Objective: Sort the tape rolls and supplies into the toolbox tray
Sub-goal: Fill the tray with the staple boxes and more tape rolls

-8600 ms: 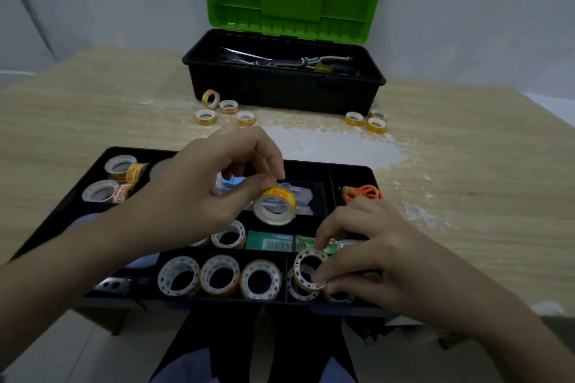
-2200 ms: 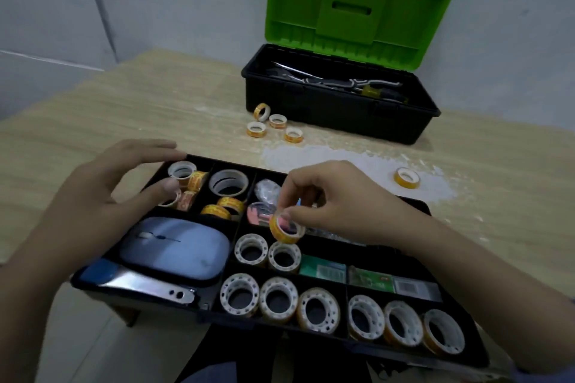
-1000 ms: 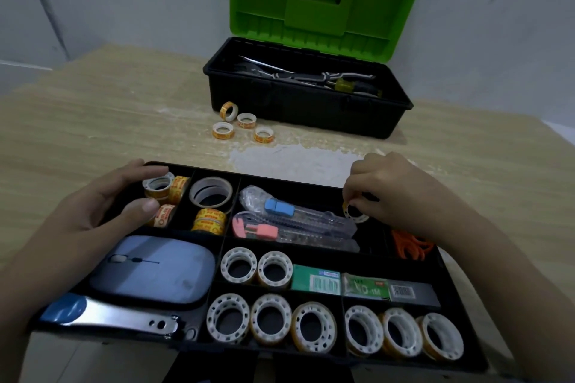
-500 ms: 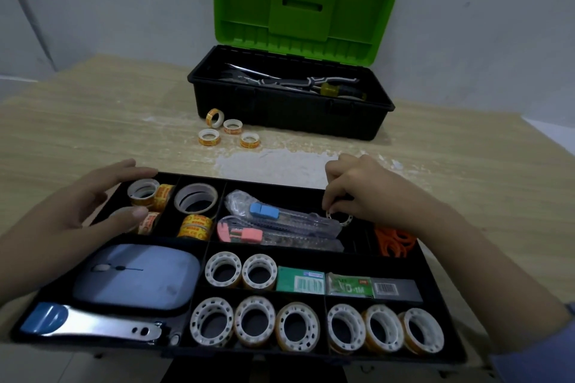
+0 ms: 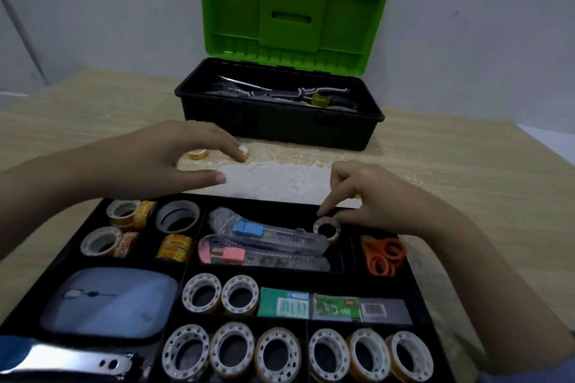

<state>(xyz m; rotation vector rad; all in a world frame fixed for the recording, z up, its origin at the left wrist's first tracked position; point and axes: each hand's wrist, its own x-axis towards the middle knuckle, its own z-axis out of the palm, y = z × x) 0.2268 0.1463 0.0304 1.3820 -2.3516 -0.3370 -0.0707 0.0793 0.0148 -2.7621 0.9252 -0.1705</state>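
Tray [image 5: 417,286] sits at the near edge of the tabletop [image 5: 466,165], nearly full. Front row: six white-cored tape rolls [image 5: 236,351] on edge, three per compartment. Middle row: two more rolls, then staple boxes [image 5: 333,306]. Far compartments: several clear and yellow-printed rolls at the left, two utility knives [image 5: 264,242] in the centre, orange scissors [image 5: 384,253] at the right. A grey mouse [image 5: 109,301] and a metal clip-like tool [image 5: 71,361] fill the near-left part.

Right hand [image 5: 382,199]: fingers curled, tips pinching or resting on a small tape roll [image 5: 326,228] at the right end of the knife compartment. The roll looks set down on the knives; whether it is released I cannot tell.

Left hand [image 5: 174,162]: spread wide, holding nothing, hovering beyond the tray's far edge over the loose rolls [image 5: 197,154] lying on the tabletop in front of the open toolbox [image 5: 280,121]. Fingertips near one roll; contact uncertain.

Judgement: sorting is mostly done. What remains, as far as can be seen, is the few small yellow rolls out near the toolbox; at least two show, others may be hidden under the left hand. The likely next pick is one of those.
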